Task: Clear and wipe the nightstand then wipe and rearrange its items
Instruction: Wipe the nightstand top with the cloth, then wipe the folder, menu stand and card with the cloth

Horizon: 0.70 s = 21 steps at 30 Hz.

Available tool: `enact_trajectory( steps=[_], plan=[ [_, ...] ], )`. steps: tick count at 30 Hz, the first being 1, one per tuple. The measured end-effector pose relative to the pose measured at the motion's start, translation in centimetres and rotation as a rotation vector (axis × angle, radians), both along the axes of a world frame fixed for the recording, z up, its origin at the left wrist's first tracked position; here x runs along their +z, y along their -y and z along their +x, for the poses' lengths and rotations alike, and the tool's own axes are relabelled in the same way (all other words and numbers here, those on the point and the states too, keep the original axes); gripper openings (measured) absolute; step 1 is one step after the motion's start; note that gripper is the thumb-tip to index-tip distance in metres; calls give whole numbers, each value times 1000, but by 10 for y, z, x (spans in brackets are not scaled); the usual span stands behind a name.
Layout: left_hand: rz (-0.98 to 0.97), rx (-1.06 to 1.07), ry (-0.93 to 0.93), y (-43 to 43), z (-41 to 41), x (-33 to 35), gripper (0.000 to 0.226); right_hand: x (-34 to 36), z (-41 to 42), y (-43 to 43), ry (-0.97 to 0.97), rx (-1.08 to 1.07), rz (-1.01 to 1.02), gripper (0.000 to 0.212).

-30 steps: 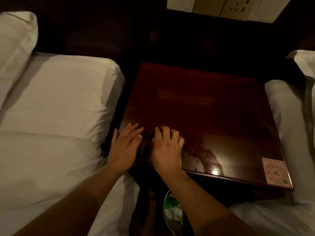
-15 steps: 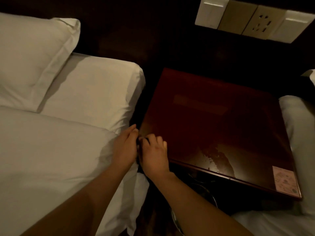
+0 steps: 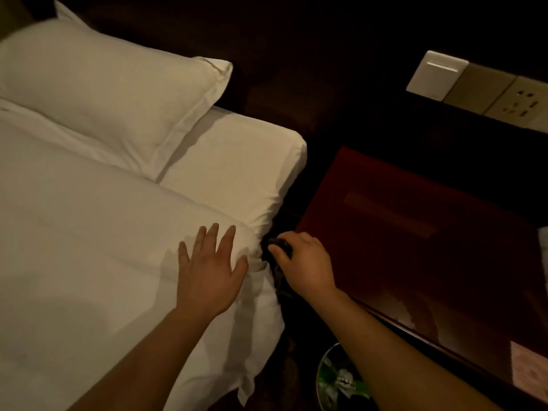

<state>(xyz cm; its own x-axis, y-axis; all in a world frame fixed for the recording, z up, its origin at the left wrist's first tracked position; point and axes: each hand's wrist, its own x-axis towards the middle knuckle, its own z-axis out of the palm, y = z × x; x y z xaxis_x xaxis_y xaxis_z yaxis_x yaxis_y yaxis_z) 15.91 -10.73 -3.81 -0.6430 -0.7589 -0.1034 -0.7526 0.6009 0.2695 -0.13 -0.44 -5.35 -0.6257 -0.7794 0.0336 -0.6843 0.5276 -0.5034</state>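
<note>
The dark red nightstand (image 3: 415, 232) stands at the right with a bare glossy top that shows a wet smear near its front edge. My right hand (image 3: 305, 262) is at the nightstand's left front corner and grips a dark cloth (image 3: 278, 247), part of which hangs down in the gap beside the bed. My left hand (image 3: 210, 268) lies flat with spread fingers on the white duvet (image 3: 89, 247) at the bed's edge, just left of the cloth.
A white pillow (image 3: 103, 93) lies at the bed's head. A switch and socket panel (image 3: 474, 84) is on the wall behind the nightstand. A bin (image 3: 341, 381) with green rubbish stands on the floor below. A pink sticker (image 3: 527, 372) marks the nightstand's front right corner.
My left hand moved off the nightstand's corner onto the duvet and spread flat. My right hand slid left to the nightstand's corner with the cloth. The view swung left toward the bed.
</note>
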Motion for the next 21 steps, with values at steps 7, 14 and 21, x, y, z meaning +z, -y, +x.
enact_trajectory(
  steps=[7, 14, 21],
  plan=[
    [8, 149, 32, -23, 55, 30, 65, 39, 25, 5, 64, 148, -26, 24],
    [6, 300, 23, -24, 127, 52, 67, 63, 88, 33, 155, 283, -20, 23],
    [12, 413, 59, -13, 209, 48, 72, 62, 163, 60, 217, 380, 33, 19]
  ],
)
